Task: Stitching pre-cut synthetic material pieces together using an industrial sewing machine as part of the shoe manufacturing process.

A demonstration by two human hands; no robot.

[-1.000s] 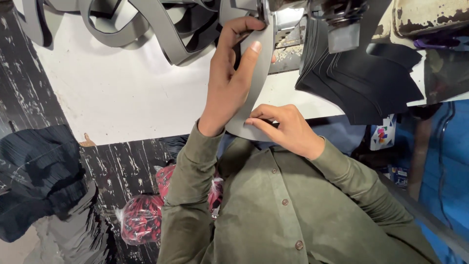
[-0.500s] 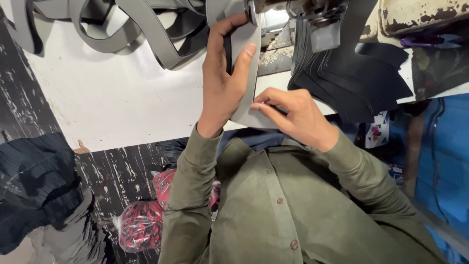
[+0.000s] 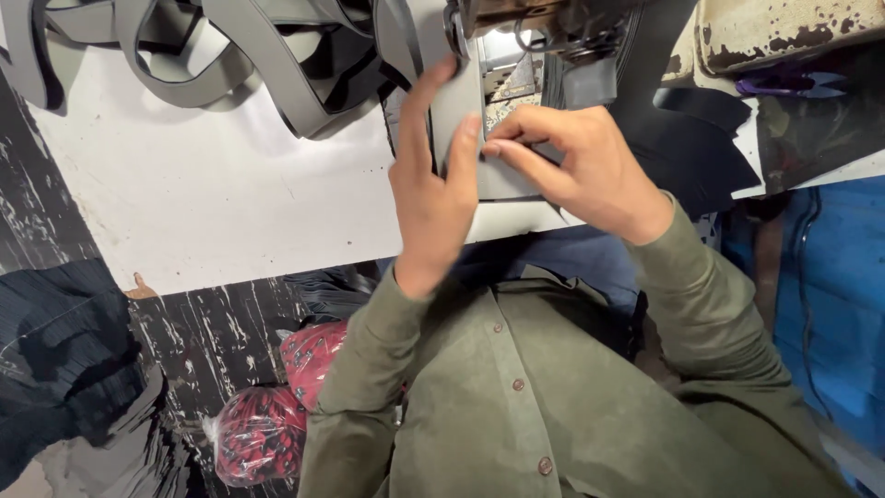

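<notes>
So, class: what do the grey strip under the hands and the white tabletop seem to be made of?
Grey strip: probably matte fabric or faux leather; it bends and loops limply without creasing.
White tabletop: likely smooth painted or laminated board; flat, rigid, speckled with dark marks.

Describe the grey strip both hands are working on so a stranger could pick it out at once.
Start at the white table, then go to the sewing machine at its top edge. The grey strip lies flat in front of it, pinned by the left hand and pinched by the right hand. Unlike the looped grey straps piled up left, it lies straight and is held.
</notes>
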